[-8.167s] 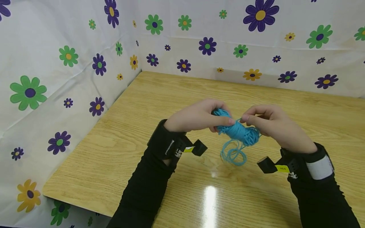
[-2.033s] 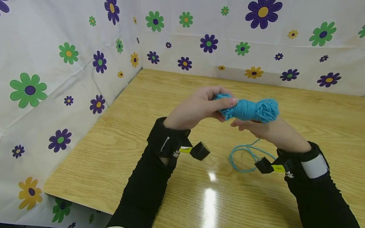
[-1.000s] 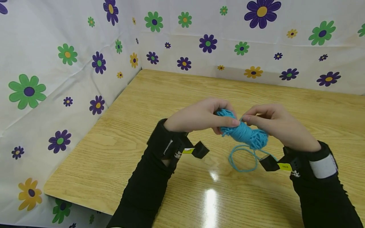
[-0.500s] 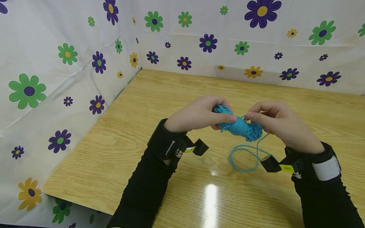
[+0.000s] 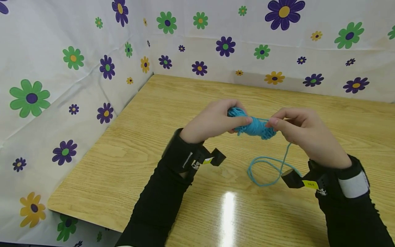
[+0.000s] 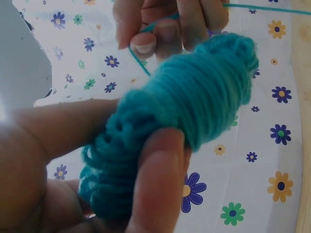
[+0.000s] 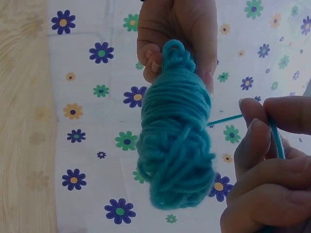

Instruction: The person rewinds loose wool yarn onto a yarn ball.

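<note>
A blue skein of yarn (image 5: 254, 127), wound tightly round its middle with loops bulging at both ends, is held up above the table. My left hand (image 5: 216, 120) grips its left end between thumb and fingers; the left wrist view shows the thumb pressed on the skein (image 6: 199, 92). To the right, my right hand (image 5: 303, 132) pinches the yarn strand between thumb and forefinger. In the right wrist view that strand (image 7: 226, 119) runs short and taut from the skein's middle to the fingertips. From below the right hand a tail of yarn (image 5: 262, 185) drops to the table in a loose loop.
The wooden table (image 5: 123, 178) spreads under both arms, its rounded left corner near the front. White cloth with printed flowers (image 5: 197, 31) hangs behind it and along its left side. Each wrist wears a black strap with a small camera.
Two seconds ago the right hand was beneath the skein; it came round to the near side and now draws the strand out to the right. The skein has tilted level and risen slightly since.
</note>
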The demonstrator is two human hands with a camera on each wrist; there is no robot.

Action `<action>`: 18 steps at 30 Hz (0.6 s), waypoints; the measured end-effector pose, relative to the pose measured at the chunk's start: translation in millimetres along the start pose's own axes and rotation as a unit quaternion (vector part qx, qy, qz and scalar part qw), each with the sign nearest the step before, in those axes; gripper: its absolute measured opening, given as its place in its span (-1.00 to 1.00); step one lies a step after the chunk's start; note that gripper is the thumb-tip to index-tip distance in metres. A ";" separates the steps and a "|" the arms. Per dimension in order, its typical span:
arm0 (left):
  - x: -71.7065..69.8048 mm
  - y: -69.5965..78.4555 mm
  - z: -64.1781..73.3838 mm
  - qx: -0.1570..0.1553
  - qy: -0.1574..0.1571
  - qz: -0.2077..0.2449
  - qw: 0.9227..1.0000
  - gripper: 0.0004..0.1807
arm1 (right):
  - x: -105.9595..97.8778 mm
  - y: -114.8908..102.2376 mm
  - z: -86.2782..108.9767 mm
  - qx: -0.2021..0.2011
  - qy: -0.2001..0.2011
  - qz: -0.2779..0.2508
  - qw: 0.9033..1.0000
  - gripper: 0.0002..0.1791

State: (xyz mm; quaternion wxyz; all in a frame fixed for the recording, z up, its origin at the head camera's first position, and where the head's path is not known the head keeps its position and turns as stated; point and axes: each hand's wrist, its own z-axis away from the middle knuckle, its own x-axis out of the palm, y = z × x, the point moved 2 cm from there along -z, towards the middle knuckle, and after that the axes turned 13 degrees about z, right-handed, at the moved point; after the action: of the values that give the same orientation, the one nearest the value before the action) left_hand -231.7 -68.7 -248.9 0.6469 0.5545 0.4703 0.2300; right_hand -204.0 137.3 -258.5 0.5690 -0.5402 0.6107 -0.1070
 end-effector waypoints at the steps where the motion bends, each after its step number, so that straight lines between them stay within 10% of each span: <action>1: -0.6 -0.8 -0.7 0.001 0.006 -0.005 1.000 -0.82 | 0.1 -0.4 0.2 -0.001 -0.001 -0.003 1.000 -0.81; 18: -9.9 -7.4 -4.8 0.008 0.131 0.056 0.990 -0.73 | 6.1 -7.7 1.8 -0.008 0.002 0.053 0.999 -0.82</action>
State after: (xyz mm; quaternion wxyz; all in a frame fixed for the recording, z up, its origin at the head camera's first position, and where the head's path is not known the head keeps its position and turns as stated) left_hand -242.0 -76.5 -252.0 0.5615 0.5499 0.5211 0.3328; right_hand -197.0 130.4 -256.9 0.5682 -0.5118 0.6403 -0.0729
